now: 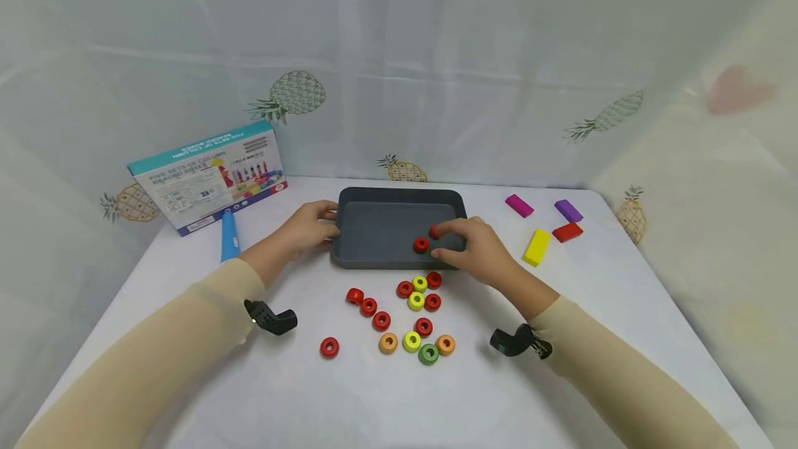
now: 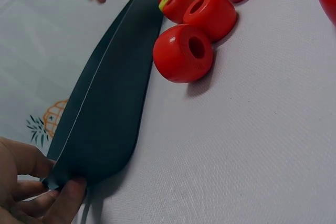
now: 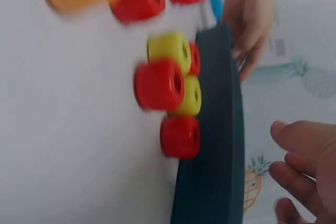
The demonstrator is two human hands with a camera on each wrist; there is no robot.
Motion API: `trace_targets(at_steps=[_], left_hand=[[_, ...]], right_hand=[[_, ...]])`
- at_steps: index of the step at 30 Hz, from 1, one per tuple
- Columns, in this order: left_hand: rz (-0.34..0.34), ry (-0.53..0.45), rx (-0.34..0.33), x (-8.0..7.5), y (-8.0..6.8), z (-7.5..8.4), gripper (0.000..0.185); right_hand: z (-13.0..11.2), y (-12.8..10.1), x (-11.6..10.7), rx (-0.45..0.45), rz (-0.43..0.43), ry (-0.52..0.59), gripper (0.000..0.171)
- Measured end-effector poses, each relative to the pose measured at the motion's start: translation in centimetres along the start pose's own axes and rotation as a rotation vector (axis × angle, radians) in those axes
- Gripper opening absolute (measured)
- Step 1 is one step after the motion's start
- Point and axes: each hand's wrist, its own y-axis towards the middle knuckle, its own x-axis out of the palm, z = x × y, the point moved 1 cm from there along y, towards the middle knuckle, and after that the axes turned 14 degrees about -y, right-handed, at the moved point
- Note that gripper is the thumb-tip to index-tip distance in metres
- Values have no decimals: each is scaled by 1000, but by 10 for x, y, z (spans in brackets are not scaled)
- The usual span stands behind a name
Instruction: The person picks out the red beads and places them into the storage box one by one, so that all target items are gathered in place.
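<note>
One white table [image 1: 561, 393] holds it all. One toy box [image 1: 208, 175] leans far behind the left hand [image 1: 308, 226]. One dark grey tray [image 1: 380, 224] sits between both hands. The left hand grips its left edge, thumb and fingers curled on the rim. The right hand [image 1: 476, 247] reaches over the right edge, and its fingertips pinch one red bead [image 1: 434, 231]. One more red bead [image 1: 421, 245] lies in the tray, just beside that hand.

Four blocks lie past the right hand: pink [image 1: 519, 205], purple [image 1: 568, 210], red [image 1: 567, 232], yellow [image 1: 537, 247].

Near the front edge, between the wrists, lie eight red, three yellow, two orange beads and one green bead [image 1: 428, 353]. Bare cloth lies wide beside both sleeves.
</note>
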Motion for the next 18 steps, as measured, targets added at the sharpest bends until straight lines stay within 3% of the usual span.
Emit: trace_targets(at_steps=[4,9,13,18], left_hand=[[-13,-4,8,0,1,0,64],[-10,-4,3,-1,2,-2,65],[2,3,-7,-1,2,-2,65],[1,-3,-11,-1,1,-2,66]], right_hand=[[-6,-32,-5,-8,-25,84,38],[-8,-63,13,-6,-87,163,35],[-8,-73,34,3,-119,138,35],[-11,-75,48,21,-74,100,36]])
